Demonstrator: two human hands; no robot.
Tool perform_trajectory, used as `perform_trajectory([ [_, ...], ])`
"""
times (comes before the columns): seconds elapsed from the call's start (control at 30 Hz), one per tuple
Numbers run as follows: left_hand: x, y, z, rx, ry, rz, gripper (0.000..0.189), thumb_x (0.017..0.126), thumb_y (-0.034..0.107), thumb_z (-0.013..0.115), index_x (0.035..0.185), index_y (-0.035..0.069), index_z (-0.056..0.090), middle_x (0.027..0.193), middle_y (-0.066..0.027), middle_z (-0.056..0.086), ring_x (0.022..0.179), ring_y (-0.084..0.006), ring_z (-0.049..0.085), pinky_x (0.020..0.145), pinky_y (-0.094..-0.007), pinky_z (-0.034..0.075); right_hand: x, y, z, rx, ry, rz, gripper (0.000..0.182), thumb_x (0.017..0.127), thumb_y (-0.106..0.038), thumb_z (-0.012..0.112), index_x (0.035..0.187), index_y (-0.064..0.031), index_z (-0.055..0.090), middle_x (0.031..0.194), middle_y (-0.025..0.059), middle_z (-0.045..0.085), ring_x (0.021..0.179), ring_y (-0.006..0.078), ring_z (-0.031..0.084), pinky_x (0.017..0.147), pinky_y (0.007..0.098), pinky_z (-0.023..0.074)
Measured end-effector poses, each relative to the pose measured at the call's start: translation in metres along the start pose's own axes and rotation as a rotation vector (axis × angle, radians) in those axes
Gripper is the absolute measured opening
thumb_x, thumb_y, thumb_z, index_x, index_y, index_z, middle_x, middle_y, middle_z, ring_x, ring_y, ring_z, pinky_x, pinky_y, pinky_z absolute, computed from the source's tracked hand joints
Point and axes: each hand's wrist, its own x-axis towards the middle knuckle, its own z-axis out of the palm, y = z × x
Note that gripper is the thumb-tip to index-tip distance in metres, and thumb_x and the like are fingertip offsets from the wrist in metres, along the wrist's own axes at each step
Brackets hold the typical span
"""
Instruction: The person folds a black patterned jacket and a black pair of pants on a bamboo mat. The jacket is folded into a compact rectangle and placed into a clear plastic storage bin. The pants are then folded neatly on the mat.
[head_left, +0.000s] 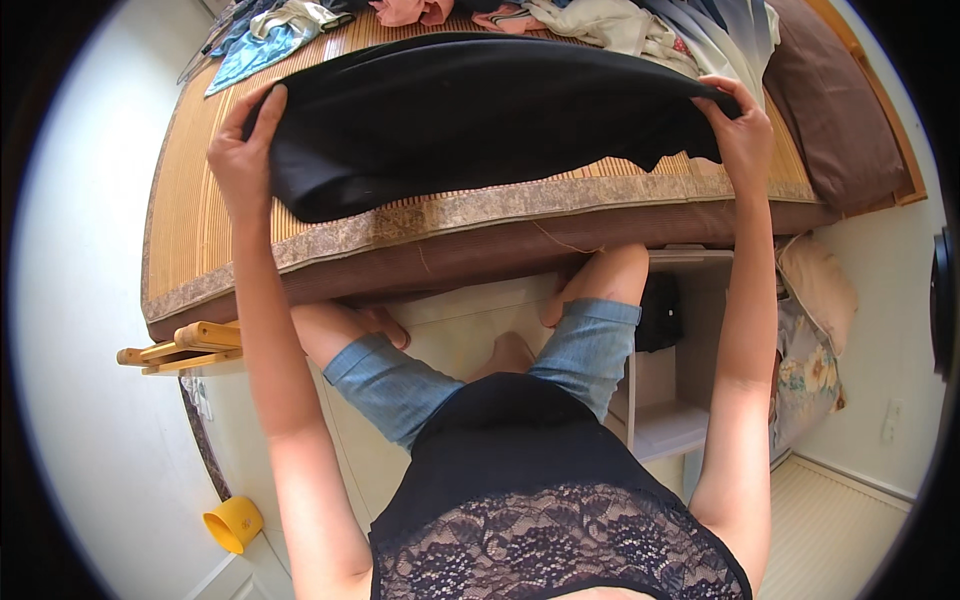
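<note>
A black cloth garment (480, 112) is stretched sideways between my two hands over the near part of the bed. My left hand (247, 150) pinches its left end between thumb and fingers. At the other end, my right hand (739, 135) grips a corner, thumb beneath and fingers on top. The lower edge hangs in a loose curve, ragged or scalloped towards the right. Under it lies a bamboo sleeping mat (202, 187) with a patterned cloth border. Which kind of garment it is, I cannot tell.
Along the bed's far side lie a light blue garment (262, 52), a pink one (411, 10) and several pale clothes (607, 26). A brown pillow (832, 112) is at the right. A grey storage bin (671, 435) stands by my right leg, a yellow bin (234, 523) at lower left.
</note>
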Motion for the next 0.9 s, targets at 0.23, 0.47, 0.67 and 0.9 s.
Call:
perform_trajectory([
  [0.23, 0.018, -0.038, 0.012, 0.573, -0.237, 0.294, 0.025, 0.087, 0.024, 0.075, 0.110, 0.013, 0.076, 0.098, -0.0086, 0.074, 0.090, -0.0212, 0.069, 0.079, -0.0304, 0.052, -0.003, 0.029, 0.037, -0.071, -0.189, -0.007, 0.038, 0.078, -0.032, 0.083, 0.107, -0.0101, 0.071, 0.098, 0.0087, 0.075, 0.093, 0.0230, 0.071, 0.084, 0.0336, 0.0525],
  [0.47, -0.063, -0.040, 0.082, 0.346, -0.538, 0.546, 0.031, 0.079, 0.005, 0.074, 0.109, 0.011, 0.070, 0.115, -0.0082, 0.065, 0.109, -0.0288, 0.060, 0.095, -0.0385, 0.050, -0.055, 0.026, 0.079, -0.150, -0.273, -0.209, 0.041, 0.075, -0.022, 0.084, 0.110, -0.0101, 0.067, 0.100, 0.0103, 0.068, 0.093, 0.0270, 0.068, 0.081, 0.0394, 0.0543],
  [0.67, -0.129, -0.043, 0.111, 0.169, -0.780, 0.278, 0.021, 0.082, 0.009, 0.072, 0.103, 0.007, 0.070, 0.111, -0.0081, 0.066, 0.105, -0.0293, 0.062, 0.092, -0.0385, 0.052, -0.180, -0.018, 0.110, -0.155, -0.536, -0.242, 0.019, 0.080, -0.018, 0.077, 0.085, -0.0087, 0.062, 0.077, 0.0068, 0.061, 0.073, 0.0292, 0.065, 0.064, 0.0398, 0.0533],
  [0.9, -0.119, -0.047, 0.099, 0.194, -0.766, 0.202, 0.023, 0.086, 0.007, 0.069, 0.108, 0.005, 0.070, 0.115, -0.0097, 0.067, 0.110, -0.0292, 0.063, 0.096, -0.0369, 0.050, -0.232, -0.048, 0.108, 0.253, -0.849, -0.375, 0.017, 0.079, -0.012, 0.073, 0.082, -0.0082, 0.057, 0.077, 0.0074, 0.059, 0.071, 0.0299, 0.063, 0.060, 0.0382, 0.0516],
])
